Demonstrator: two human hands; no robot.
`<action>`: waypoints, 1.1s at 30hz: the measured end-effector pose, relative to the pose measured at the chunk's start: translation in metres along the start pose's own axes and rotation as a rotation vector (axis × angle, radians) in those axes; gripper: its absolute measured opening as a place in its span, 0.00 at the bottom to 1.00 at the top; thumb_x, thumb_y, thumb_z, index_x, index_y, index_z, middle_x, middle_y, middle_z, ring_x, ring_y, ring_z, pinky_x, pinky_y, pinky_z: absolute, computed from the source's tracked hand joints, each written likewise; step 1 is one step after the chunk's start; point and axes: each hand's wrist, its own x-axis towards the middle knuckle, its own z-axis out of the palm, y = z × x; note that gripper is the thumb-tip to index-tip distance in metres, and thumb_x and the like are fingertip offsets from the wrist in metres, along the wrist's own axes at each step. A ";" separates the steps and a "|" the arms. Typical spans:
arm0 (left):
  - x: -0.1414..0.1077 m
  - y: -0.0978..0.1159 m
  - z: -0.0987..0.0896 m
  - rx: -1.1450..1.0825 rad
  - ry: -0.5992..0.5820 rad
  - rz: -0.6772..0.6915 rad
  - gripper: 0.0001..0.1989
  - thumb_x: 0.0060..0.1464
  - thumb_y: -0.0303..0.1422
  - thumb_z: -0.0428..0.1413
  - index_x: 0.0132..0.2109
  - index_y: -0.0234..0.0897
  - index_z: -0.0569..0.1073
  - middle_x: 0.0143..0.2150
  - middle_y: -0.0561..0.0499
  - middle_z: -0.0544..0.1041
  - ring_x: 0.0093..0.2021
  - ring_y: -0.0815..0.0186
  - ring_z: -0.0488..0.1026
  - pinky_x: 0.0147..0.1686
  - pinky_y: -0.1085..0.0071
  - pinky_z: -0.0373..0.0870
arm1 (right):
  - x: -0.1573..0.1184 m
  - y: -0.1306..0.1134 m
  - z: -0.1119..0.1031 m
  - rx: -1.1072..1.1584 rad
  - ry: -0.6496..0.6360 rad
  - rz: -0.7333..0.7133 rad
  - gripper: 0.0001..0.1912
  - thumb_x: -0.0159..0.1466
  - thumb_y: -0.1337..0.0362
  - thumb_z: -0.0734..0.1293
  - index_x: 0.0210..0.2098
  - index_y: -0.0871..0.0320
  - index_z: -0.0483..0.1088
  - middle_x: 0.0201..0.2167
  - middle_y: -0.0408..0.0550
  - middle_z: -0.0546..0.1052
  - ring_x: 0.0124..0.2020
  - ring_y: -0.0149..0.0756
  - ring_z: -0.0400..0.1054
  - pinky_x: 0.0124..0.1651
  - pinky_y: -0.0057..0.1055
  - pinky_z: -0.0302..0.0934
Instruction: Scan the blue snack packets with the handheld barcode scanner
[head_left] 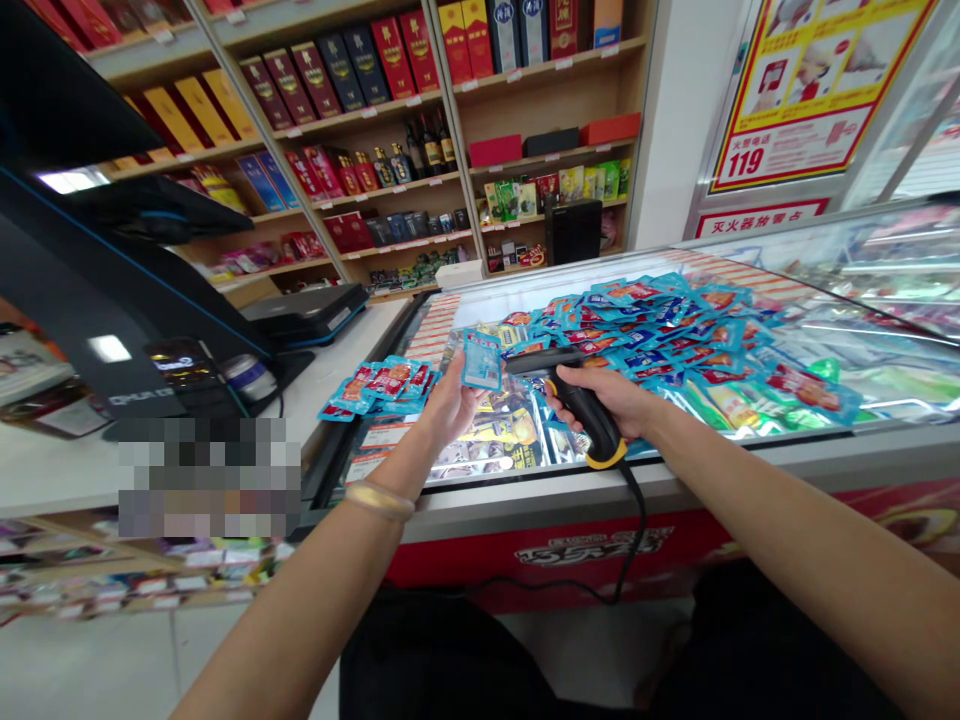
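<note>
My left hand (452,400) grips a small blue snack packet (482,361), its printed label side facing up. Close beside it, my right hand (600,400) is wrapped around the handle of a black and yellow barcode scanner (589,415). The scanner's head points left at the packet, with little space between them. A large heap of blue and red snack packets (652,325) lies on the glass freezer top beyond my right hand. To the left of my left hand sits a smaller pile of the same packets (386,385), at the freezer's left edge.
The glass-topped freezer (637,462) spans the front, and the scanner's cable (637,530) hangs down its red face. At left, a counter (322,365) bears a dark checkout terminal (105,250). Shelves (360,110) of boxes and bottles stand behind.
</note>
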 end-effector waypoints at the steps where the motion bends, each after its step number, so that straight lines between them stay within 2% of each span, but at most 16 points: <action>1: 0.000 0.000 0.000 0.003 -0.007 0.003 0.21 0.62 0.47 0.50 0.51 0.36 0.74 0.43 0.47 0.82 0.51 0.60 0.76 0.60 0.59 0.63 | 0.000 0.000 0.000 0.000 -0.010 -0.001 0.14 0.64 0.57 0.66 0.29 0.63 0.70 0.22 0.44 0.70 0.19 0.27 0.64 0.19 0.22 0.63; 7: -0.002 -0.001 0.003 0.028 0.028 0.019 0.19 0.58 0.48 0.54 0.46 0.37 0.75 0.41 0.47 0.81 0.48 0.60 0.77 0.57 0.57 0.66 | -0.001 0.000 -0.001 0.029 -0.008 0.000 0.14 0.65 0.57 0.64 0.31 0.63 0.71 0.23 0.45 0.70 0.20 0.27 0.64 0.20 0.22 0.62; 10: -0.008 0.007 0.003 0.147 0.073 0.087 0.21 0.53 0.50 0.57 0.44 0.37 0.75 0.42 0.46 0.81 0.47 0.58 0.77 0.52 0.55 0.69 | 0.002 -0.001 0.004 0.055 0.008 -0.028 0.15 0.66 0.57 0.63 0.31 0.63 0.71 0.24 0.45 0.70 0.20 0.27 0.63 0.21 0.22 0.62; 14: -0.016 0.037 -0.016 0.581 0.214 0.421 0.25 0.53 0.50 0.56 0.48 0.35 0.77 0.43 0.45 0.80 0.48 0.57 0.75 0.51 0.59 0.69 | 0.014 -0.002 0.022 0.095 -0.026 -0.051 0.14 0.65 0.57 0.64 0.30 0.62 0.70 0.23 0.45 0.69 0.20 0.26 0.62 0.21 0.21 0.62; 16: -0.020 0.057 -0.033 0.903 0.348 0.583 0.25 0.54 0.48 0.55 0.52 0.35 0.76 0.43 0.45 0.79 0.47 0.57 0.74 0.52 0.59 0.68 | 0.024 -0.002 0.036 0.105 -0.043 -0.043 0.15 0.66 0.57 0.64 0.30 0.62 0.70 0.23 0.44 0.69 0.20 0.26 0.62 0.21 0.21 0.61; 18: -0.022 0.076 -0.053 1.224 0.535 0.653 0.25 0.54 0.46 0.55 0.53 0.35 0.76 0.45 0.43 0.77 0.48 0.56 0.73 0.54 0.59 0.66 | 0.036 -0.002 0.049 0.107 -0.049 -0.032 0.16 0.67 0.57 0.62 0.29 0.63 0.70 0.22 0.44 0.68 0.19 0.26 0.62 0.20 0.21 0.61; 19: -0.024 0.082 -0.063 1.358 0.620 0.644 0.25 0.54 0.45 0.55 0.53 0.35 0.77 0.47 0.41 0.76 0.49 0.54 0.72 0.55 0.58 0.65 | 0.042 -0.001 0.055 0.111 -0.051 -0.029 0.16 0.67 0.58 0.61 0.29 0.63 0.70 0.22 0.44 0.68 0.19 0.26 0.62 0.20 0.21 0.61; 21: -0.026 0.088 -0.080 1.578 0.728 0.535 0.24 0.56 0.45 0.53 0.53 0.37 0.77 0.50 0.38 0.75 0.53 0.50 0.70 0.56 0.55 0.64 | 0.055 0.002 0.066 0.128 -0.066 -0.029 0.17 0.68 0.58 0.60 0.28 0.63 0.69 0.21 0.44 0.68 0.19 0.26 0.62 0.20 0.21 0.60; 24: -0.030 0.083 -0.097 1.771 0.720 0.268 0.24 0.59 0.46 0.49 0.56 0.39 0.75 0.55 0.36 0.72 0.55 0.43 0.68 0.54 0.48 0.64 | 0.070 0.006 0.078 0.153 -0.074 -0.023 0.17 0.68 0.58 0.60 0.27 0.62 0.68 0.20 0.44 0.68 0.19 0.26 0.62 0.21 0.21 0.61; 26: -0.032 0.075 -0.103 1.804 0.698 0.196 0.25 0.60 0.46 0.47 0.59 0.40 0.72 0.58 0.35 0.71 0.56 0.43 0.68 0.54 0.47 0.64 | 0.075 0.009 0.082 0.160 -0.062 -0.016 0.17 0.68 0.58 0.60 0.27 0.62 0.68 0.20 0.44 0.67 0.18 0.26 0.62 0.21 0.21 0.60; 30: -0.033 0.069 -0.103 1.808 0.717 0.258 0.26 0.60 0.46 0.47 0.60 0.39 0.70 0.60 0.34 0.68 0.61 0.44 0.64 0.58 0.49 0.59 | 0.076 0.011 0.080 0.177 -0.034 0.002 0.18 0.69 0.58 0.59 0.27 0.62 0.68 0.20 0.44 0.67 0.18 0.26 0.61 0.20 0.21 0.60; 33: -0.032 0.070 -0.097 1.781 0.789 0.393 0.27 0.60 0.46 0.48 0.61 0.38 0.69 0.63 0.33 0.65 0.66 0.42 0.56 0.62 0.45 0.52 | 0.069 0.007 0.070 0.209 -0.048 -0.017 0.17 0.68 0.58 0.59 0.29 0.61 0.68 0.21 0.44 0.68 0.19 0.26 0.61 0.21 0.21 0.61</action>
